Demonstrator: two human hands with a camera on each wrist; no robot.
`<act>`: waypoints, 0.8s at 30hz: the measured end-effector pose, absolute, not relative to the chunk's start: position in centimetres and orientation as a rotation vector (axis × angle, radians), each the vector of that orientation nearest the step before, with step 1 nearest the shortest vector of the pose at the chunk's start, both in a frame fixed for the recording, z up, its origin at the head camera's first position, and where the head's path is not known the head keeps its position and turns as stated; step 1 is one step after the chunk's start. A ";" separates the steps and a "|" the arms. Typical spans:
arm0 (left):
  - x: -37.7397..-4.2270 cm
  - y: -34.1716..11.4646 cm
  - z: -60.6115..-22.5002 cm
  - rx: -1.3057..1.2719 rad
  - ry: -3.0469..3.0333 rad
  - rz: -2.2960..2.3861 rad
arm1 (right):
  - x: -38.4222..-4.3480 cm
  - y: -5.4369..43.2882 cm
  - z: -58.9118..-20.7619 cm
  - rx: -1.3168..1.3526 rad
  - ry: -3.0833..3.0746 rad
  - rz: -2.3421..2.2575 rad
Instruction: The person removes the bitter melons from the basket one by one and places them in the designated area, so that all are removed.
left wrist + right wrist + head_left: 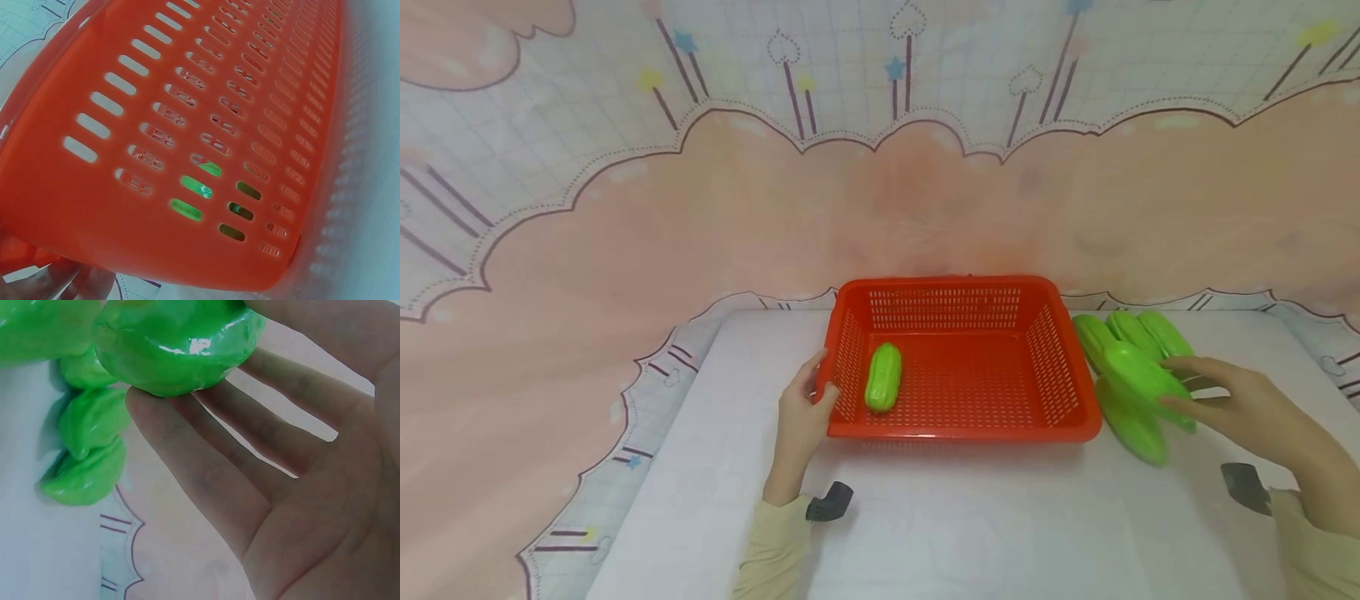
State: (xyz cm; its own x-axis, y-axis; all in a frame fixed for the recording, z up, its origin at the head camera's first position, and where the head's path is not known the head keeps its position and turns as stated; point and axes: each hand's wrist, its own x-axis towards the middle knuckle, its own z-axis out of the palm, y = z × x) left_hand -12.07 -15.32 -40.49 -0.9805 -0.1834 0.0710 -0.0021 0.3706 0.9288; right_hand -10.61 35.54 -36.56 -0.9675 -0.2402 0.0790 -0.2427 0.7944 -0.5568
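My left hand (801, 425) grips the left rim of a red plastic basket (962, 433), with the thumb over the near-left part of the rim. One glossy green oblong vegetable (883, 377) lies inside, near the basket's left wall. In the left wrist view its green shows through the wall slots, and the fingers (59, 281) are partly cut off at the lower left. To the right of the basket, my right hand (1247, 408) pinches another green vegetable (1138, 375) between thumb and fingertips. It is held above several similar ones.
Green vegetables lie on the white table (985, 525) beside the basket's right wall: several at the back (1165, 333), one nearer the front (1135, 429). A patterned pink and white cloth (760, 217) hangs behind. Each wrist carries a black device (830, 502).
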 end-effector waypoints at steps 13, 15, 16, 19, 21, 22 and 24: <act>-12.1 -15.2 -40.4 0.158 -2.465 -1.657 | -9.9 37.7 -37.8 0.329 -2.999 0.856; -12.0 -15.2 -40.4 0.161 -2.470 -1.648 | -9.8 37.9 -38.1 0.336 -2.998 0.852; -12.0 -15.2 -40.4 0.166 -2.472 -1.646 | -9.8 38.0 -38.2 0.340 -3.000 0.849; -12.1 -15.3 -40.5 0.170 -2.476 -1.643 | -9.8 38.1 -38.6 0.331 -3.020 0.836; -12.1 -15.3 -40.6 0.168 -2.470 -1.645 | -9.8 38.1 -38.8 0.312 -3.048 0.822; -12.1 -15.3 -40.6 0.171 -2.470 -1.648 | -9.8 38.1 -38.9 0.296 -3.069 0.818; -12.1 -15.4 -40.6 0.170 -2.467 -1.653 | -9.7 38.2 -39.0 0.268 -3.107 0.820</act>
